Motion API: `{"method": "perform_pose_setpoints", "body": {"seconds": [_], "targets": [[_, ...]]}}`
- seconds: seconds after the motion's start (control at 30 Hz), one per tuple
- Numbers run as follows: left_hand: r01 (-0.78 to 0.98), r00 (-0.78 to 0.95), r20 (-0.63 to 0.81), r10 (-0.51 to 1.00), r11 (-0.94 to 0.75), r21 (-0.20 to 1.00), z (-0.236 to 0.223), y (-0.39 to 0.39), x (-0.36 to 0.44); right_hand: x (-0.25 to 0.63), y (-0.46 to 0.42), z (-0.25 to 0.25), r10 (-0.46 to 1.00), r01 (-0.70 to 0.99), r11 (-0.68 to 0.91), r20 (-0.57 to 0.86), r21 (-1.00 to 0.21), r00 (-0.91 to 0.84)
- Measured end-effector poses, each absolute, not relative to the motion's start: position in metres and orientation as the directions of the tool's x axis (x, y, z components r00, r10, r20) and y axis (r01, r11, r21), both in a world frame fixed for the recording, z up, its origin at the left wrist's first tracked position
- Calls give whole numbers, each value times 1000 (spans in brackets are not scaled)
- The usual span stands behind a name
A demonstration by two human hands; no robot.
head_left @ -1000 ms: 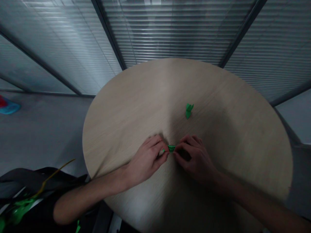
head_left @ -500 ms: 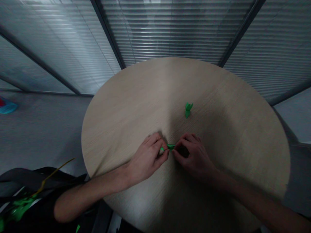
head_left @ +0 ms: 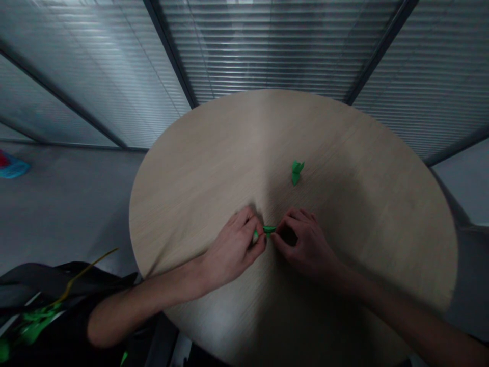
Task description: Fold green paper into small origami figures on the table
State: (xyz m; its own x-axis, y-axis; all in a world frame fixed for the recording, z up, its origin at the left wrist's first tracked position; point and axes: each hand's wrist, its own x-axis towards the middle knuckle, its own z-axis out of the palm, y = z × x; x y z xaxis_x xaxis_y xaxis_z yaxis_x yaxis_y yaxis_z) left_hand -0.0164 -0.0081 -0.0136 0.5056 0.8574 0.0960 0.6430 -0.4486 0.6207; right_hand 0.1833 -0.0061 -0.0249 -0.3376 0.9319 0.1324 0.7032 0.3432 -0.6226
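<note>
Between my fingertips is a small folded green piece (head_left: 269,230), which looks like paper. My left hand (head_left: 240,239) pinches its left end, and a bit of green shows between thumb and finger. At the right end, my right hand (head_left: 300,237) has thumb and forefinger closed on the edge. Most of the piece is covered by my fingers. Farther off on the table lies a second green folded figure (head_left: 296,172), with two points at its top and a narrow lower end. Neither hand touches that one.
The round wooden table (head_left: 214,148) stands against glass partitions with blinds (head_left: 267,51). A black bag (head_left: 76,290) with green and yellow items sits at the lower left. A blue container (head_left: 13,167) with something red is on the floor at far left.
Almost nothing differs. Both hands keep their pinch on the green piece, with only a tiny shift of the fingers, and the view has moved slightly.
</note>
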Motion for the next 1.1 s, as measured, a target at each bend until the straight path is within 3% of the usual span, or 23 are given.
{"method": "perform_pose_setpoints", "body": {"seconds": [0.53,1.1], "targets": [[676,534,79,842,-481,558,-13,-6,-16,184,-6,-22,913,761,386,97,-522,-396],[707,492,98,865,-463,536,-12,-5,-14,181,-7,-23,927,756,358,111,-549,-358]]}}
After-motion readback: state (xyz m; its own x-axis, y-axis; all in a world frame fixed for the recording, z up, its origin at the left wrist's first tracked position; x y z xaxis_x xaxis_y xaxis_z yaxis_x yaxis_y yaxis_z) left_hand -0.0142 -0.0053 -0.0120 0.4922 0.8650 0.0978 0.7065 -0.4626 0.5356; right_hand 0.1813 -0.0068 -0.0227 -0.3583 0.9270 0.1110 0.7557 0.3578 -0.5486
